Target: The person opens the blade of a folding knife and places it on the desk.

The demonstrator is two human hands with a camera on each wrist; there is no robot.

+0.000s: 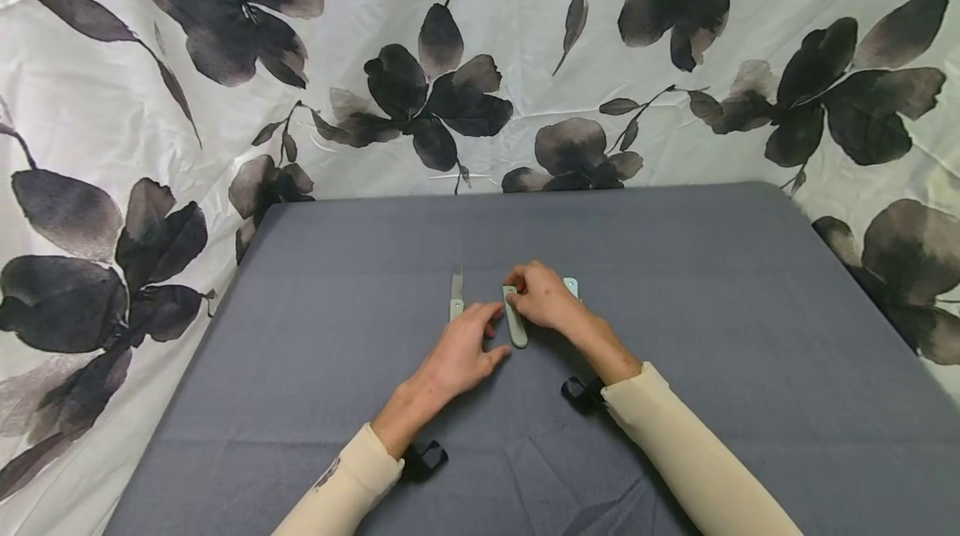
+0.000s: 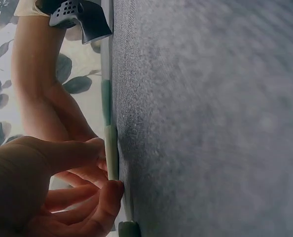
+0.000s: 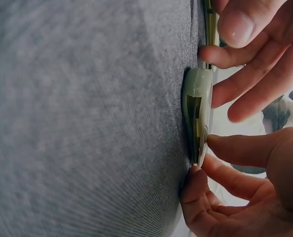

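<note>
A pale green pocket knife with a slotted handle lies in the middle, no blade extended. My right hand pinches its far end between thumb and fingertips. On its left my left hand hovers low, fingers loosely spread, thumb pointing toward the near end of that knife. Just beyond the left hand is a second knife with its blade out, its handle partly hidden by the hand. A light-coloured piece shows behind the right hand, mostly covered by it.
A grey cloth covers the table, with creases near the front. Behind it hangs a white curtain with dark flowers. Black straps sit at both wrists, below cream sleeves.
</note>
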